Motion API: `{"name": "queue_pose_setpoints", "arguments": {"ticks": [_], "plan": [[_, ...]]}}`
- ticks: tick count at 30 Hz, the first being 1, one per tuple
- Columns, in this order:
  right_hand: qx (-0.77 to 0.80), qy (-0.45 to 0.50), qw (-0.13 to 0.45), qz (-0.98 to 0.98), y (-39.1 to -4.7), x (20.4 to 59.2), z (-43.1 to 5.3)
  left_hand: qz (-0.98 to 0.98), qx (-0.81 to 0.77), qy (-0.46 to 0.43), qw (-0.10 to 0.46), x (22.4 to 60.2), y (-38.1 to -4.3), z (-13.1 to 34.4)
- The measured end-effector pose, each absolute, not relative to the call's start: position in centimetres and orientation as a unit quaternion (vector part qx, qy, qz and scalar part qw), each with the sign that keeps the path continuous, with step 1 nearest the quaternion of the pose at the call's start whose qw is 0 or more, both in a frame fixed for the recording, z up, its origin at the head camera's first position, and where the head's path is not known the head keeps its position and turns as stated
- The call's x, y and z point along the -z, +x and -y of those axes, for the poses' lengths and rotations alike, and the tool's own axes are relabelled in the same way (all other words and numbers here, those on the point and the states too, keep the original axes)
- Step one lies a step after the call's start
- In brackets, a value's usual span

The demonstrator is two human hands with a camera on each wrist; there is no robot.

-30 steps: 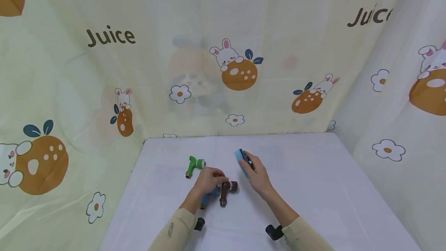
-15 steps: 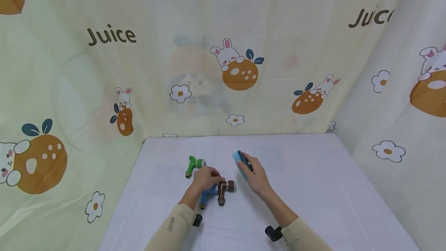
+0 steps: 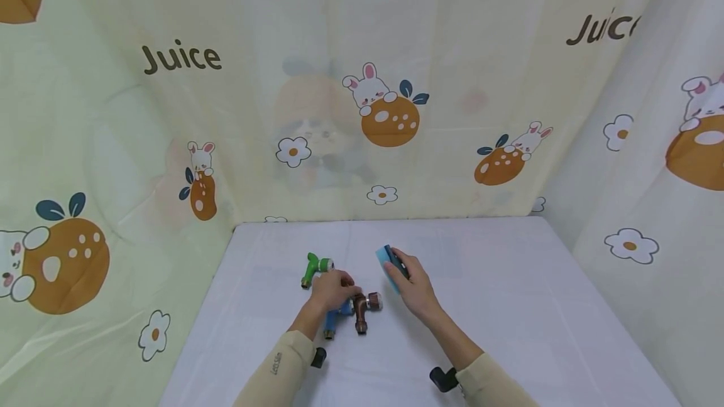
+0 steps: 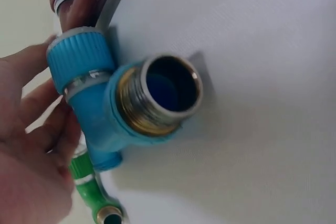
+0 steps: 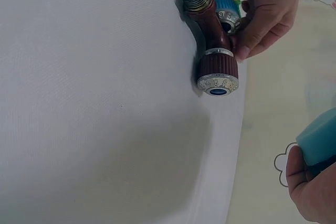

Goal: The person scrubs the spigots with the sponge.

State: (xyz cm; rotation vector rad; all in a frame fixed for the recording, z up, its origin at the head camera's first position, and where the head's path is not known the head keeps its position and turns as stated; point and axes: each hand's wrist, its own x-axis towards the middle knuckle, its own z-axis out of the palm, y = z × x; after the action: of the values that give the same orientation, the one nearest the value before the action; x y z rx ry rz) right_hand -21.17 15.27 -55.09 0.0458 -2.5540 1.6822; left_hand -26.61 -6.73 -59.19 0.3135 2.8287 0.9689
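My left hand (image 3: pixel 330 291) pinches the far end of a brown faucet (image 3: pixel 361 319) between thumb and fingers. That faucet lies on the white-covered table, its ribbed collar turned to the right. Close on its left, partly beneath my left hand in the head view, lies a blue faucet (image 4: pixel 86 106) with a threaded metal mouth. Beyond that hand is a green faucet (image 3: pixel 311 270). My right hand (image 3: pixel 417 284) grips a light blue sponge (image 5: pixel 320 137) with a dark back, held up to the right of the faucets.
White cloth covers the table (image 3: pixel 481 306). A patterned curtain (image 3: pixel 452 80) with rabbits and oranges hangs behind it and along both sides. Black wrist mounts (image 3: pixel 444 380) sit at the sleeves.
The brown faucet has shifted slightly left with my left hand and turned a little, showing more of its collar end. My right hand with the sponge has drifted slightly left.
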Motion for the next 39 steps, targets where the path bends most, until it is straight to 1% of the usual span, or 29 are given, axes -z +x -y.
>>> {"name": "queue_pose_setpoints", "arguments": {"ticks": [5,6,8,11,14,17,20,32,36,39], "plan": [[-0.546,0.015,0.043,0.836,-21.2,55.2,-15.2,-0.941,-0.325,0.075,-0.062,59.3,-27.1,7.1],[-0.545,0.015,0.042,0.837,-21.2,55.2,-15.2,-0.940,-0.325,0.061,-0.082,59.3,-27.2,7.2],[-0.543,0.016,0.043,0.839,-21.2,55.3,-15.2,-0.940,-0.326,0.026,-0.098,59.2,-27.4,7.3],[-0.542,0.019,0.045,0.839,-21.2,55.3,-15.2,-0.946,-0.313,-0.021,-0.081,59.2,-27.9,7.5],[-0.542,0.020,0.045,0.839,-21.1,55.3,-15.1,-0.956,-0.286,-0.056,-0.040,59.3,-28.2,7.7],[-0.541,0.020,0.047,0.839,-21.1,55.5,-15.1,-0.959,-0.272,-0.075,-0.003,59.8,-28.4,7.9],[-0.542,0.021,0.046,0.839,-21.1,55.6,-15.1,-0.958,-0.274,-0.081,0.009,60.3,-28.5,7.9],[-0.540,0.020,0.042,0.841,-21.0,55.5,-15.0,-0.958,-0.274,-0.074,-0.037,61.0,-28.3,8.2],[-0.542,0.016,0.036,0.840,-21.0,55.4,-14.9,-0.948,-0.307,-0.057,-0.067,60.8,-28.7,8.1],[-0.544,0.014,0.033,0.839,-20.9,55.3,-14.9,-0.923,-0.372,-0.024,-0.093,59.9,-29.0,7.9]]}}
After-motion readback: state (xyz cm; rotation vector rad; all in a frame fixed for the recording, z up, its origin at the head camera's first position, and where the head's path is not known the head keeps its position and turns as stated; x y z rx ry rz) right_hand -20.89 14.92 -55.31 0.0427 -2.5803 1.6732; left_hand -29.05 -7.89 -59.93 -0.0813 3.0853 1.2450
